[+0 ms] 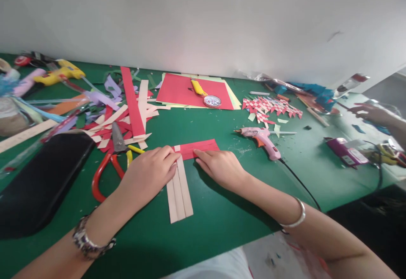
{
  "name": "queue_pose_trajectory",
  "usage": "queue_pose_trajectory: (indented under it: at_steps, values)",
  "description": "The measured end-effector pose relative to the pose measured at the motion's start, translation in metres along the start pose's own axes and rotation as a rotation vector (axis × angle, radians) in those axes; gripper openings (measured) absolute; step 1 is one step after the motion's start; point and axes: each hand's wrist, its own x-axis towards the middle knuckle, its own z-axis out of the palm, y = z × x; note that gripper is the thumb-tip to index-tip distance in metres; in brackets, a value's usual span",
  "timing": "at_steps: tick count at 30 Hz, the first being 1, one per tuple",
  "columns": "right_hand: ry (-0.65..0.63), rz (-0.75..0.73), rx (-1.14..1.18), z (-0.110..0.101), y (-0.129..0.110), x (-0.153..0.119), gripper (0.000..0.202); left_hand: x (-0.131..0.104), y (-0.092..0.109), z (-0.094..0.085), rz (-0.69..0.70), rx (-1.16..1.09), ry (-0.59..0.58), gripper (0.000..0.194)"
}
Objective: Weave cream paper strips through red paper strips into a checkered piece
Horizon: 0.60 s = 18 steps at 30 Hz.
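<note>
Red paper strips (207, 147) and pale pink paper strips (180, 194) lie on the green table, crossing in an L shape. A small pale square shows on the red near the crossing. My left hand (155, 165) has its fingers bent together over the crossing, closed on the pale strips' upper end; its thumb is partly hidden. With fingers stretched out, my right hand (220, 167) rests its fingertips on the lower edge of the red strips. Orange-handled scissors (103, 177) lie left of my left hand, blades under loose strips. A pink glue gun (261, 139) lies beyond my right hand.
A black case (47, 181) and paper scraps (117, 122) crowd the left, near a yellow glue gun (61, 72). Red sheets (177, 88) and a checkered woven piece (269, 106) lie at the back. Another person's hand (371, 113) is at right, near a purple box (347, 151).
</note>
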Motion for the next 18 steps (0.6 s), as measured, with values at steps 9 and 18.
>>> queue_pose_trajectory:
  at_steps: [9, 18]
  values:
    - [-0.012, 0.136, -0.049, -0.003, 0.012, -0.004, 0.036, 0.0, 0.001, 0.0, -0.119, -0.102, -0.061, 0.023]
    - [0.049, -0.104, 0.0, -0.007, -0.009, 0.004, 0.038, -0.001, -0.005, -0.003, -0.185, -0.031, -0.088, 0.023]
